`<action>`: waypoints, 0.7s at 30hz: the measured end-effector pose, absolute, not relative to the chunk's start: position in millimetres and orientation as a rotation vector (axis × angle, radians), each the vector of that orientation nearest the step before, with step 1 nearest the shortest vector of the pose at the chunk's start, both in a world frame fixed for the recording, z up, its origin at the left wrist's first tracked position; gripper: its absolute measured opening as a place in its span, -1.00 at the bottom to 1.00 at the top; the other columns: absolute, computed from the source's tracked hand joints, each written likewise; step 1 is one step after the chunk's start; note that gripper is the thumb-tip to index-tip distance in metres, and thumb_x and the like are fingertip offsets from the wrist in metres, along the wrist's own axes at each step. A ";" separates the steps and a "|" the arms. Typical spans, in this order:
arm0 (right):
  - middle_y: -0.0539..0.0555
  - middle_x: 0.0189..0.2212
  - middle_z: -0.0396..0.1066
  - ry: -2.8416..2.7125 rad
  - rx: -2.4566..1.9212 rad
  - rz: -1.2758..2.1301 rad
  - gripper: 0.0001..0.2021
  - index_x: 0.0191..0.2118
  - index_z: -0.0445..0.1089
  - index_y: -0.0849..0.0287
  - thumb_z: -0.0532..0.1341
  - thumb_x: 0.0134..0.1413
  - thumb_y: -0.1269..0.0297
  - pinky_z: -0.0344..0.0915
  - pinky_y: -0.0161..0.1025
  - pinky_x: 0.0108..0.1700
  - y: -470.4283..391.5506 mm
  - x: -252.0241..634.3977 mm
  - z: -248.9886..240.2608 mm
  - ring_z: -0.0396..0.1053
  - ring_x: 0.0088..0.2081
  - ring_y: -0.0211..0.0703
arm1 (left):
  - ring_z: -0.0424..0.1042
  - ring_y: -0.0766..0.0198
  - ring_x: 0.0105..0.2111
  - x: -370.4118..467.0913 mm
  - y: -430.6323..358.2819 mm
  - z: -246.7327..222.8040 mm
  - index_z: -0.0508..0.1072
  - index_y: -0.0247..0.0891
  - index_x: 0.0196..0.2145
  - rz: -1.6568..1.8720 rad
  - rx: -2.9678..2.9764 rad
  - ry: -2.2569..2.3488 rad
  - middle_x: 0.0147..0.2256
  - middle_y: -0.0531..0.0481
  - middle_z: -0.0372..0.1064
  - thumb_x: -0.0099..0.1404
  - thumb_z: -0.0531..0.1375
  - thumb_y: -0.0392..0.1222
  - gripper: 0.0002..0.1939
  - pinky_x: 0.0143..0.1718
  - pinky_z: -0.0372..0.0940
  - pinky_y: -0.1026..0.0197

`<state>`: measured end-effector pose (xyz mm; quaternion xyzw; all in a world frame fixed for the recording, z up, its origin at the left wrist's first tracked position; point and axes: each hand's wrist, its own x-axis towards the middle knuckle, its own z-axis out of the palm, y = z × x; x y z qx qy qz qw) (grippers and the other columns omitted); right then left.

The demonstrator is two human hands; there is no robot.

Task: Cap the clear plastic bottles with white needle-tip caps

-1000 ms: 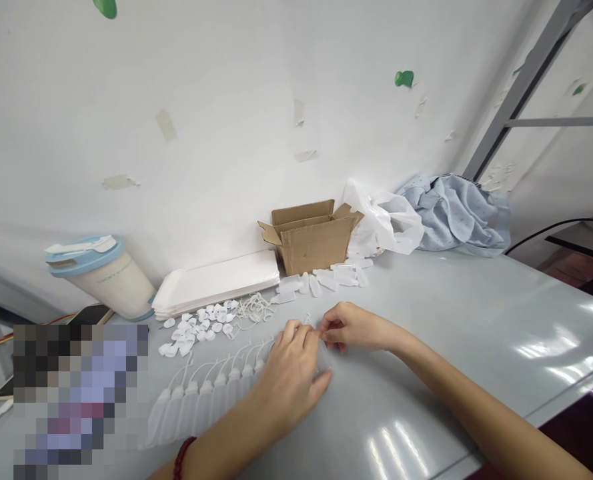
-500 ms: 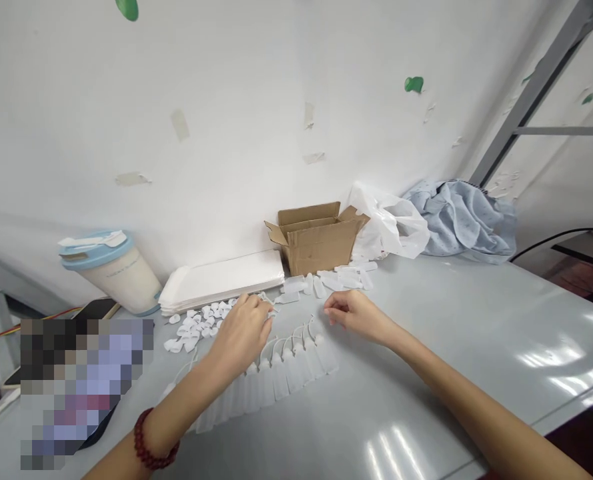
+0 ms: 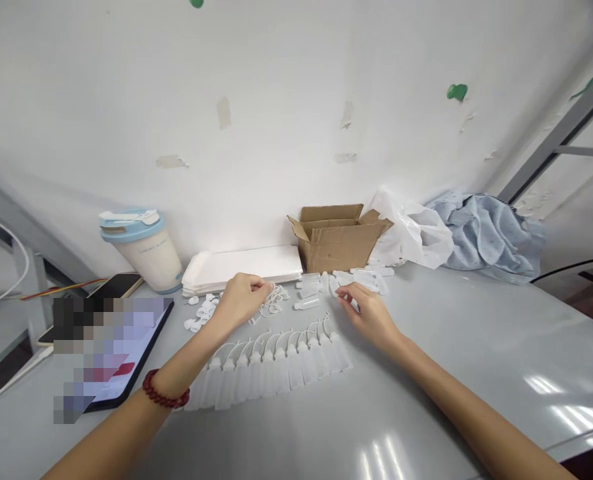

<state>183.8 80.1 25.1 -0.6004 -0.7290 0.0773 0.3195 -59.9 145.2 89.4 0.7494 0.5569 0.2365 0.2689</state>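
My left hand (image 3: pixel 243 298) is closed, its thumb and fingers pressed together beside a tangle of thin white tubes (image 3: pixel 275 301); what it pinches, if anything, is hidden. My right hand (image 3: pixel 369 312) has its fingers curved with a gap between thumb and forefinger. Its fingertips are at the edge of a group of loose, clear plastic bottles (image 3: pixel 309 304); whether they touch one I cannot tell. In front of both hands lies a row of translucent bottles (image 3: pixel 281 370) with thin curved tubes at their tops. Small white caps (image 3: pixel 207 310) lie partly behind my left hand.
Along the wall stand a lidded cup (image 3: pixel 146 257), a stack of white sheets or envelopes (image 3: pixel 246 261), an open cardboard box (image 3: pixel 341 247), a white plastic bag (image 3: pixel 411 230) and a blue cloth (image 3: pixel 491 233). A phone (image 3: pixel 126 367) with a lit screen lies at the left.
The camera view has shifted, so the scene sits farther right. My right hand has moved toward the loose bottles, its fingers parting. My left hand stays by the tubes, now closed.
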 end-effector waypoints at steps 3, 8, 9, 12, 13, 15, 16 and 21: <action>0.25 -0.12 0.36 -2.025 -1.521 0.132 -0.76 -0.09 0.31 0.25 0.00 0.16 0.45 0.25 -0.09 -0.14 88.4 175.0 33.3 0.28 -0.09 0.03 | 0.24 0.34 -0.65 -61.1 146.4 90.6 0.42 -0.30 -0.64 0.687 1.908 1.450 -0.67 0.06 0.31 0.12 0.10 -0.07 -0.70 -0.60 0.08 0.31; 0.18 -0.17 0.43 -2.282 -1.413 0.152 -0.67 -0.10 0.37 0.21 0.03 0.07 0.61 0.26 -0.10 -0.17 108.9 156.6 49.7 0.27 -0.14 0.01 | 0.30 0.34 -0.60 -58.5 144.9 94.3 0.48 -0.35 -0.44 0.791 1.755 1.351 -0.54 -0.01 0.40 0.10 0.11 -0.11 -0.75 -0.59 0.17 0.33; 0.17 -0.19 0.45 -2.316 -1.397 0.165 -0.66 -0.11 0.39 0.21 0.02 0.07 0.62 0.26 -0.11 -0.17 111.4 153.9 51.7 0.28 -0.16 -0.01 | 0.32 0.34 -0.58 -59.0 144.4 95.0 0.47 -0.36 -0.42 0.814 1.730 1.341 -0.51 -0.03 0.42 0.11 0.10 -0.11 -0.74 -0.57 0.20 0.33; 0.15 -0.22 0.47 -2.391 -1.343 0.225 -0.72 -0.15 0.42 0.19 0.06 0.12 0.57 0.25 -0.12 -0.14 112.6 149.5 55.7 0.30 -0.16 -0.05 | 0.37 0.32 -0.53 -63.8 143.8 95.4 0.46 -0.35 -0.39 0.846 1.688 1.322 -0.45 -0.07 0.44 0.13 0.07 -0.11 -0.73 -0.53 0.26 0.33; 0.13 -0.23 0.48 -2.411 -1.325 0.254 -0.76 -0.16 0.43 0.18 0.10 0.12 0.53 0.25 -0.12 -0.12 111.5 149.3 56.5 0.32 -0.17 -0.06 | 0.37 0.32 -0.54 -66.2 144.0 94.8 0.47 -0.35 -0.42 0.835 1.690 1.319 -0.48 -0.05 0.44 0.11 0.09 -0.11 -0.75 -0.54 0.25 0.33; 0.08 -0.25 0.49 -2.446 -1.300 0.311 -0.81 -0.18 0.45 0.16 0.18 0.08 0.49 0.25 -0.14 -0.10 109.1 150.8 57.1 0.34 -0.17 -0.08 | 0.35 0.31 -0.58 -71.1 144.9 92.7 0.47 -0.33 -0.53 0.793 1.707 1.319 -0.57 -0.01 0.40 0.03 0.16 -0.15 -0.81 -0.59 0.21 0.33; 0.07 -0.25 0.49 -2.454 -1.300 0.334 -0.81 -0.20 0.46 0.15 0.20 0.06 0.48 0.26 -0.15 -0.10 108.4 152.4 56.8 0.35 -0.18 -0.08 | 0.33 0.31 -0.60 -73.4 145.5 91.6 0.46 -0.33 -0.57 0.773 1.715 1.319 -0.61 0.01 0.39 0.01 0.18 -0.17 -0.84 -0.61 0.19 0.34; 0.09 -0.24 0.49 -2.424 -1.358 0.377 -0.77 -0.20 0.48 0.15 0.21 0.01 0.52 0.27 -0.12 -0.12 109.4 162.7 49.4 0.33 -0.13 -0.01 | 0.31 0.35 -0.65 -82.7 149.1 92.5 0.47 -0.33 -0.55 0.747 1.703 1.339 -0.61 0.02 0.40 0.03 0.17 -0.14 -0.81 -0.68 0.13 0.36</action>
